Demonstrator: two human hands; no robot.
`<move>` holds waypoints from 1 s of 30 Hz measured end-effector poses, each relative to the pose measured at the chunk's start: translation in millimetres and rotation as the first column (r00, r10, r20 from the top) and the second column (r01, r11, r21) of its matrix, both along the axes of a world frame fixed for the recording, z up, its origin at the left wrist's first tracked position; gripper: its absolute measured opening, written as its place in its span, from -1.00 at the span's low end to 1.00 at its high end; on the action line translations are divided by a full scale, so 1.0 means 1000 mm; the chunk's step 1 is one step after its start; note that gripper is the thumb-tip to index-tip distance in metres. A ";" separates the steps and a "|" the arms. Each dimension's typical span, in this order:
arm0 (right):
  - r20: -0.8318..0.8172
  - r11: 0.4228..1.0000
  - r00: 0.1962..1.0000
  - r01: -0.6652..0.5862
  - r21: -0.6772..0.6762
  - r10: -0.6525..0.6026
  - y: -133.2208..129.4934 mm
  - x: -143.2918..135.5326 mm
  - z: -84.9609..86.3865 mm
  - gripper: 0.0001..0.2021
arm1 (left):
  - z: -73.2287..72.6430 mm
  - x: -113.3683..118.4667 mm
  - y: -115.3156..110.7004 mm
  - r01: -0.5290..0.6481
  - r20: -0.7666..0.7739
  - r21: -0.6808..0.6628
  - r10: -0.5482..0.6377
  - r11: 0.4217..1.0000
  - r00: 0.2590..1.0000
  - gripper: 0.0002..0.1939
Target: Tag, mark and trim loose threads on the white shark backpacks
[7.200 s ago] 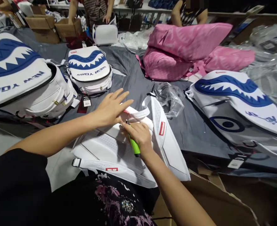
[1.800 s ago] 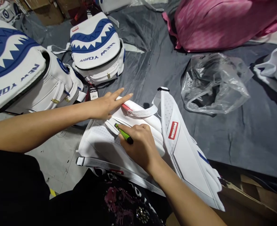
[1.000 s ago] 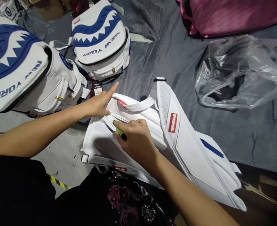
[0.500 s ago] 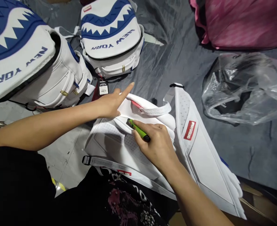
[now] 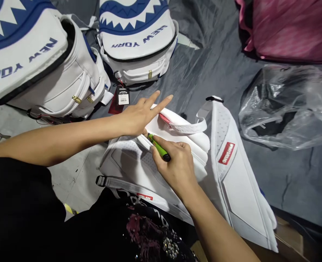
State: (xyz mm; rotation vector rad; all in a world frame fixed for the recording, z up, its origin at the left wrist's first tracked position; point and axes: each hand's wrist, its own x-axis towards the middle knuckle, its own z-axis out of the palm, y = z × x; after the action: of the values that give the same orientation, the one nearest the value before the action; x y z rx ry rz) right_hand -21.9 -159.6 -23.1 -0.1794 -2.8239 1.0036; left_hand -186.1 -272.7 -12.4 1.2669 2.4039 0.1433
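A white backpack (image 5: 128,156) lies back-panel up in front of me, with its shoulder straps spread out. My left hand (image 5: 140,114) rests on its top edge, index and middle fingers stretched out and apart, thumb low against the white material. Closed in my right hand (image 5: 174,160) is a green-and-black pen-shaped tool (image 5: 161,148). Its tip is at the white seam close to my left thumb; whether it touches the seam I cannot tell. Just beyond the left fingers curves the backpack's carry loop (image 5: 189,128). A wide shoulder strap (image 5: 239,193) with a red label lies to the right.
Two white-and-blue backpacks lettered NEW YORK stand behind, one at far left (image 5: 46,76) and one at centre (image 5: 139,47). A black hang tag (image 5: 122,96) lies between. To the right are a clear plastic bag (image 5: 283,109) and a pink bundle (image 5: 294,29) on grey sheeting.
My left hand's middle finger now shows stretched out beside the index finger. The right hand and the tool have shifted slightly up and left, closer to the left thumb. The view has also shifted.
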 end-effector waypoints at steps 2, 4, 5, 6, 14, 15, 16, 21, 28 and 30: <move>0.021 1.000 1.000 0.001 0.006 -0.002 0.000 0.000 0.001 -0.66 | -0.004 0.001 0.002 0.008 -0.018 0.028 -0.008 1.000 1.000 0.31; 0.055 1.000 0.998 -0.001 0.019 0.000 0.001 -0.001 0.004 -0.66 | -0.005 0.001 0.004 0.015 -0.019 0.040 -0.015 0.999 1.000 0.30; 0.071 1.000 0.997 0.001 0.027 -0.002 0.002 -0.001 0.005 -0.66 | -0.004 0.001 0.004 0.014 -0.013 0.039 -0.013 0.999 1.000 0.29; 0.080 0.999 0.997 0.002 0.035 -0.005 0.002 -0.001 0.006 -0.66 | -0.004 0.002 0.004 0.009 -0.001 0.032 -0.009 0.999 1.000 0.28; 0.076 0.996 0.997 -0.011 0.092 0.004 -0.003 -0.002 0.008 -0.64 | -0.005 0.001 0.002 0.012 -0.008 0.064 -0.011 0.998 1.000 0.24; 0.078 0.996 0.997 -0.016 0.092 0.009 -0.003 -0.002 0.009 -0.64 | -0.006 0.001 0.002 0.014 -0.008 0.067 -0.014 0.998 1.000 0.23; 0.085 0.996 0.996 -0.029 0.082 0.022 -0.003 -0.003 0.009 -0.64 | -0.006 0.001 0.003 0.014 -0.005 0.066 -0.013 0.998 1.000 0.23; 0.114 0.995 0.993 -0.052 0.090 0.042 -0.004 -0.006 0.013 -0.66 | 0.001 0.003 0.006 -0.025 0.016 -0.016 0.025 1.000 1.000 0.16; 0.139 0.997 0.989 -0.055 0.054 0.048 -0.004 -0.010 0.015 -0.68 | 0.004 0.001 0.005 -0.012 -0.023 -0.054 0.011 0.998 1.000 0.13; 0.163 0.997 0.986 -0.056 0.054 0.047 -0.007 -0.011 0.016 -0.70 | 0.004 0.001 0.002 0.020 -0.056 -0.045 -0.022 0.999 0.998 0.11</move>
State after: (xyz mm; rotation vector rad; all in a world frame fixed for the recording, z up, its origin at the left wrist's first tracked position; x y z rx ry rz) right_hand -33.3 -166.5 -6.6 -0.1903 -3.0149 0.9553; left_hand -185.5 -270.7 -8.2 1.2918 2.4266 0.0488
